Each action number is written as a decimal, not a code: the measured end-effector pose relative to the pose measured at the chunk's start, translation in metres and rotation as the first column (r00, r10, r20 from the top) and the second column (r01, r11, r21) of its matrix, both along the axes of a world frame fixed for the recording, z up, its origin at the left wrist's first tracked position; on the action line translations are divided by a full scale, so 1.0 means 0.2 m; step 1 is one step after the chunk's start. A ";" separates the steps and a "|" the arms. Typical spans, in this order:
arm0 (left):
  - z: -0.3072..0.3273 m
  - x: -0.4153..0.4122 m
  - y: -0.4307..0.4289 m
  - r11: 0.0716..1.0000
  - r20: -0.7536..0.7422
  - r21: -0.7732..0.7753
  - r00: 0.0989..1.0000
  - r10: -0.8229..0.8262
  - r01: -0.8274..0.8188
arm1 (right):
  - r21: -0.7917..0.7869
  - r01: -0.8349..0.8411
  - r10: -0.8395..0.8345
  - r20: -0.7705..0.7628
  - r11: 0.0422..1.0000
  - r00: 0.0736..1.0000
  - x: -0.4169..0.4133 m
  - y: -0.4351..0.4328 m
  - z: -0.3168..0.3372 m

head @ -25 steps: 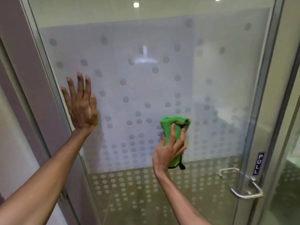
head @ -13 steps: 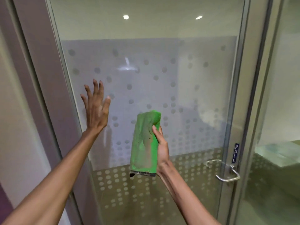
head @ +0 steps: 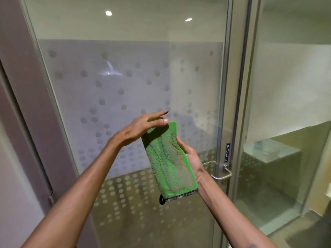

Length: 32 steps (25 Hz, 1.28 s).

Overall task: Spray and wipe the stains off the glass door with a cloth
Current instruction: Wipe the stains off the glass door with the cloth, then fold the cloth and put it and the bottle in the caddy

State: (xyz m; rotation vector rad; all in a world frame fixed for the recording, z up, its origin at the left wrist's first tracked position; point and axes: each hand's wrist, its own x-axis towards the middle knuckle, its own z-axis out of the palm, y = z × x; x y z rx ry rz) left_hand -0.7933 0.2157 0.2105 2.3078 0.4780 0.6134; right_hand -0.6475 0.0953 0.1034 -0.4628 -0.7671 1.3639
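Between your two hands, off the glass door (head: pixel 125 86), hangs the green cloth (head: pixel 169 161): light, soft, floppy. Your right hand (head: pixel 190 156) pinches its edge; your left hand (head: pixel 141 128) lies flat-fingered, open, over its top. Grip it bunched mid-length.

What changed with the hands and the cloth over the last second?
The left hand left the glass door and moved right to the cloth's top edge. The right hand pulled the cloth off the glass and let it hang open. The right hand's hold stayed.
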 end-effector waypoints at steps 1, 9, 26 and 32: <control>0.02 0.04 -0.03 0.999 -0.035 -0.015 0.999 -0.030 0.029 | 0.004 0.016 -0.016 0.032 1.000 0.999 0.05 -0.03 0.00; -0.06 0.60 -0.25 0.976 0.111 -0.178 0.988 -0.104 0.123 | -0.077 0.176 -0.164 0.140 0.981 0.976 0.68 -0.45 -0.07; -0.44 2.27 -0.90 0.909 0.055 -0.417 0.998 0.039 -0.012 | -0.173 0.679 -0.669 0.120 0.713 0.733 2.22 -1.48 -0.37; -0.63 2.86 -1.02 0.891 -0.195 -0.436 0.953 -0.232 0.128 | -0.268 0.785 -0.776 0.163 0.559 0.609 2.61 -1.72 -0.56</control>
